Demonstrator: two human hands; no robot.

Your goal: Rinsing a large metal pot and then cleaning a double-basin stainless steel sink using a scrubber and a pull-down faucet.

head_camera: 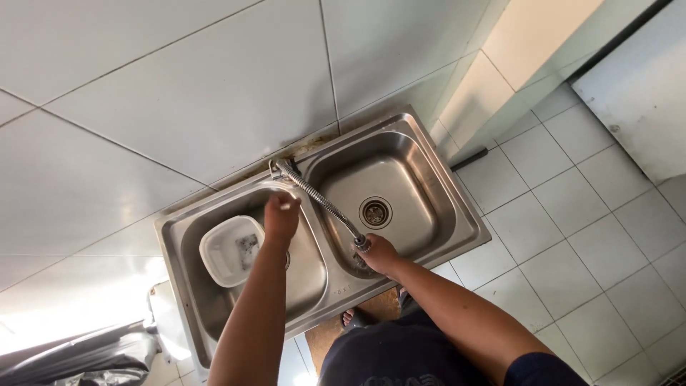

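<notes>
The right hand [380, 255] had its fingers wrapped around the nozzle end of the flexible metal faucet hose [323, 201], closed on it just at the front rim of the right basin [400, 187]. The left hand [281, 216] was raised over the divider between the 2 basins, near the base of the hose; its fingers looked curled together, but whether they pinched anything could not be told. The hose ran from its mount at the back edge of the double steel sink [466, 230] diagonally forward to the right hand. It appeared to be a ribbed, springy metal tube, likely light but wanting to bend back, and probably wet and slick, so a firm hold close to the nozzle seemed the surest place to steer it. In the left basin, toward its front left corner, lay a white square plastic container [230, 250] with something dark inside; it looked light, thin-walled and easily tipped, best taken by its rim. The drain [375, 212] sat in the middle of the right basin. White tiles covered the wall behind the sink and the floor to the right of it, and a dark plastic bag [78, 357] lay to the left.
</notes>
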